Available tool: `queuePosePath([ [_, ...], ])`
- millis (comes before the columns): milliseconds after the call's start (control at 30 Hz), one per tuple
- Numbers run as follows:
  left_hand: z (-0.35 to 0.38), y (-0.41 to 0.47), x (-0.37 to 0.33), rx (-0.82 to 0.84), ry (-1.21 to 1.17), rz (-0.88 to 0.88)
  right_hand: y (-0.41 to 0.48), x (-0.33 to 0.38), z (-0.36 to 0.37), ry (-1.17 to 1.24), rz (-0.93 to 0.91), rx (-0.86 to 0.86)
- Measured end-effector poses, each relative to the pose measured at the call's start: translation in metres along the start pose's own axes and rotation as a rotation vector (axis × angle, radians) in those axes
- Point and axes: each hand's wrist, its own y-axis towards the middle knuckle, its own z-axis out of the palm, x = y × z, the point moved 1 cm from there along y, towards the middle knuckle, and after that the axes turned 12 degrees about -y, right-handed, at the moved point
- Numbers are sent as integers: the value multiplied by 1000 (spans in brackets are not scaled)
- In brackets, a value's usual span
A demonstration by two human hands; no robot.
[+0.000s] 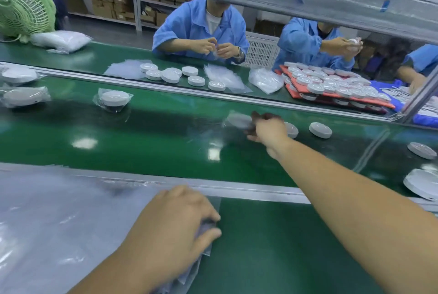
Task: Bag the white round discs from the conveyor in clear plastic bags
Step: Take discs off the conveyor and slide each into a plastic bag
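Note:
My right hand (266, 129) reaches out over the green conveyor belt (142, 147) and holds a white disc in a clear bag (238, 120) by its right edge, low over the belt; the hand is blurred. Behind that hand a bare white disc (292, 129) is partly hidden, and another bare disc (320, 129) lies to its right. Two more discs (422, 150) (423, 186) lie at the right edge. My left hand (180, 218) pinches the corner of a clear plastic bag (206, 237) on top of the stack of bags (59, 222) at the near left.
Bagged discs (113, 99) (23, 97) lie further left on the belt. Across the far rail (189, 91), two people in blue coats handle discs. Loose discs (170, 75), bags and a red tray (294, 92) full of discs lie there. A green fan (21, 7) stands at the back left.

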Motion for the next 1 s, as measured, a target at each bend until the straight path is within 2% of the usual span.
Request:
queuePosePath([
  [100,8,-1,0,31,-4,37,23,-3,7,-296,-3,88],
  [200,6,-2,0,18,-4,64,15,-17,-7,-670,-93,-9],
  [267,6,-3,3,-5,-10,53,9,-37,-31,-1003,-93,-72],
  [333,5,-4,3,-8,-46,10,4,-63,-58,-1221,-57,-42],
  [433,7,-3,8,30,-70,-7,-3,-95,-91,-1168,-43,44],
  [533,8,2,8,63,-28,-4,-19,-99,-104,-1078,-158,32],
  [667,5,-1,9,-12,-105,-46,-72,-76,-93,-735,-359,-48],
  [767,3,0,9,-126,-273,-107,-126,-61,-76,-629,-637,102],
  [833,2,2,7,-181,-354,-116,-154,-56,-65,-731,-903,217],
  [867,2,3,5,-201,-383,-118,-162,-56,-60,-812,-1059,212],
  [933,2,2,0,-223,-431,-127,-172,-54,-51,-909,-1289,84],
  [1000,5,1,-4,-230,-487,-144,-178,-52,-43,-777,-1303,23],
])
